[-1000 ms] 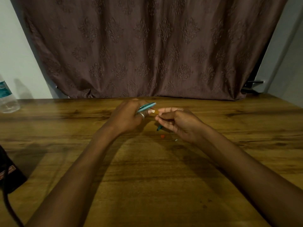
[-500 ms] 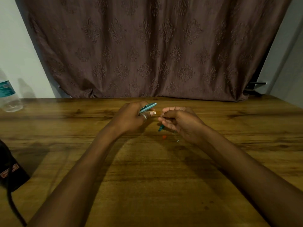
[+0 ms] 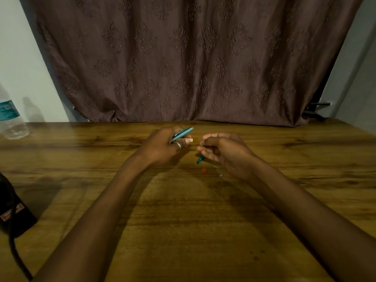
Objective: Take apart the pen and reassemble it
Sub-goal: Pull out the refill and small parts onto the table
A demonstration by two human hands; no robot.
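A brown patterned curtain (image 3: 183,58) hangs behind the wooden table (image 3: 183,231), between seemingly pale walls (image 3: 24,68).

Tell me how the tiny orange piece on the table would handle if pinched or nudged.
The orange piece looks tiny, so it is probably very light and easily flicked across the smooth table. It seems rounded, so it may roll. Fingertip pinching is likely needed.

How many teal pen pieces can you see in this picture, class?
2. A longer teal piece is gripped in the left hand; a shorter teal piece pokes out beneath the right hand. The hands may hide more.
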